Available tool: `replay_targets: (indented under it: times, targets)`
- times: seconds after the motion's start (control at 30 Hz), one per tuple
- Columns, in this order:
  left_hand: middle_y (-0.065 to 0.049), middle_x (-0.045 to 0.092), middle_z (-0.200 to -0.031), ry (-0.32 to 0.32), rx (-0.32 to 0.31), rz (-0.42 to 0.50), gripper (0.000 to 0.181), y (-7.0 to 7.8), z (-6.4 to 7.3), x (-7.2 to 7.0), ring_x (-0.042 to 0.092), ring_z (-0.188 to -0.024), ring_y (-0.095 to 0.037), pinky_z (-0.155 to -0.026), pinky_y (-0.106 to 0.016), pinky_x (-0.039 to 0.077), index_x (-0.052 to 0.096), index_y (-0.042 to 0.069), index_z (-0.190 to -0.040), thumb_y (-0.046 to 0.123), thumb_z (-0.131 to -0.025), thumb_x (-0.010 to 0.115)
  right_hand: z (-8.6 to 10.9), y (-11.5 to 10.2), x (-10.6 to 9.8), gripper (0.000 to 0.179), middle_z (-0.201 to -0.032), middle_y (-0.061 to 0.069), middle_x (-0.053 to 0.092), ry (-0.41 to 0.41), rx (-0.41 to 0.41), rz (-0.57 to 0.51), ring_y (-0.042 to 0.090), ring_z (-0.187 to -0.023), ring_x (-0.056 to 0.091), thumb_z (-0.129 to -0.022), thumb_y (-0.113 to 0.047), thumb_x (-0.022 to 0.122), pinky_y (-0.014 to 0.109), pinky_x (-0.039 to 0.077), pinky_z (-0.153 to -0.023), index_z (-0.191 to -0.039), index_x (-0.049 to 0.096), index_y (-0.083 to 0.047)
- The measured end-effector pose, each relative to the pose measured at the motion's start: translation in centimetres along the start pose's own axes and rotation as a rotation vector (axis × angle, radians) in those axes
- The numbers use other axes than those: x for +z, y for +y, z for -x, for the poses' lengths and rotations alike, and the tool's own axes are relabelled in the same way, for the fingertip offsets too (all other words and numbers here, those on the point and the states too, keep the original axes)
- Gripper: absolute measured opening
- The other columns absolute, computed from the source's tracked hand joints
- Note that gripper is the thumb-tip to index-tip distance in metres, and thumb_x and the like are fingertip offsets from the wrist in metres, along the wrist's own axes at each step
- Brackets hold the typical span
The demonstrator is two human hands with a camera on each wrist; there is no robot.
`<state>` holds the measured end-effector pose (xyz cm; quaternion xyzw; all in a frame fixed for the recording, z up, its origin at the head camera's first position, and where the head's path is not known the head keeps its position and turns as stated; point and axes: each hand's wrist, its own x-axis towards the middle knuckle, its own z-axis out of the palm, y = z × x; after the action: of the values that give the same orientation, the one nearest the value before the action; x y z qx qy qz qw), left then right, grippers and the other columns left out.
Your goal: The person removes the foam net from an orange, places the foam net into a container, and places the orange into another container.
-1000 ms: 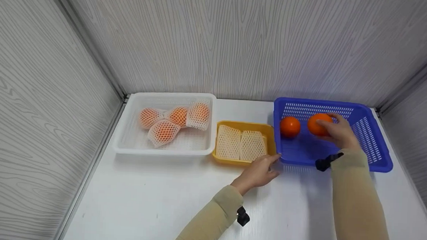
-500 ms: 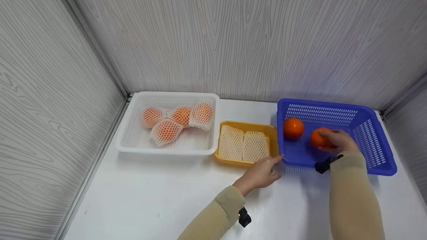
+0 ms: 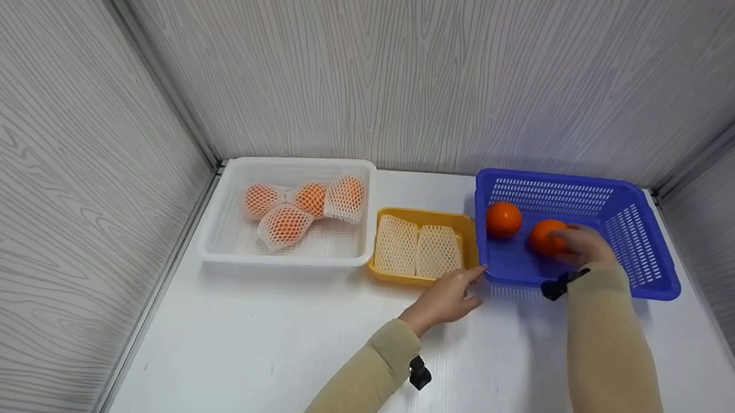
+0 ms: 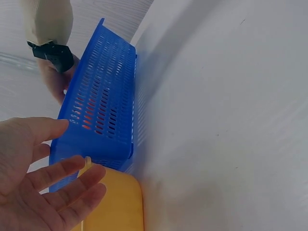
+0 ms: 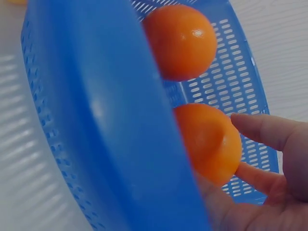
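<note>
In the blue basket (image 3: 514, 281), two oranges lie apart, one orange (image 3: 503, 220) at the left wall and the other orange (image 3: 547, 237) near the middle. My right hand (image 3: 586, 243) is around the right side of the middle orange. Its thumb and fingers are spread and loose, the thumb tip at the fruit's edge in the right wrist view; the basket wall hides part of the hand there. My left hand (image 3: 444, 298) reaches to the basket's near left corner, a fingertip at the rim. Its fingers (image 4: 72, 192) are extended and grip nothing.
Two flat foam net sleeves (image 3: 417, 250) lie in a yellow tray (image 3: 423, 281) between the baskets. At left, a white basket (image 3: 283, 260) contains several net-covered oranges (image 3: 285, 225). Wood-grain panels (image 3: 374, 75) enclose the white table (image 3: 240, 351) at the back and sides.
My right hand has lowered the orange onto the blue basket's floor, and its fingers have loosened around it. My left hand has stayed at the basket corner.
</note>
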<state>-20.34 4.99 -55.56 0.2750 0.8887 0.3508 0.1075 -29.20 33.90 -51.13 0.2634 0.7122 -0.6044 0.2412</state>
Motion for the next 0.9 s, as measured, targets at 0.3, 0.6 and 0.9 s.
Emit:
replay_targets:
  times: [0.3, 0.6, 0.9]
  targets:
    - [-0.001, 0.056, -0.137, -0.011, -0.015, -0.005, 0.063, 0.1, 0.1, -0.2, 0.057, -0.116, -0.010, -0.098, -0.023, 0.043, 0.040, 0.014, -0.150, 0.019, -0.094, 0.067, 0.6, -0.5, 0.1, 0.081, -0.160, 0.021, 0.007, -0.038, -0.124, 0.069, 0.042, -0.140, 0.026, -0.101, -0.028, 0.052, 0.050, 0.025, -0.114, -0.157, -0.003, -0.008]
    - [-0.003, 0.061, -0.128, 0.006, -0.025, 0.052, 0.054, 0.3, 0.4, -0.9, 0.061, -0.110, -0.017, -0.089, -0.023, 0.048, 0.049, 0.012, -0.144, 0.017, -0.093, 0.068, 1.7, -0.4, 0.8, 0.078, -0.157, 0.026, 0.016, 0.002, -0.237, 0.172, 0.043, -0.138, 0.029, -0.101, -0.035, 0.052, 0.053, 0.032, -0.109, -0.157, 0.007, -0.006]
    - [-0.008, 0.063, -0.122, 0.052, -0.029, 0.130, 0.039, 0.0, 1.5, -2.7, 0.064, -0.101, -0.017, -0.083, -0.019, 0.049, 0.061, 0.009, -0.131, 0.020, -0.094, 0.068, 3.5, -0.8, 2.7, 0.076, -0.153, 0.027, 0.026, 0.057, -0.373, 0.246, 0.040, -0.131, 0.038, -0.099, -0.035, 0.057, 0.048, 0.042, -0.103, -0.156, 0.018, -0.005]
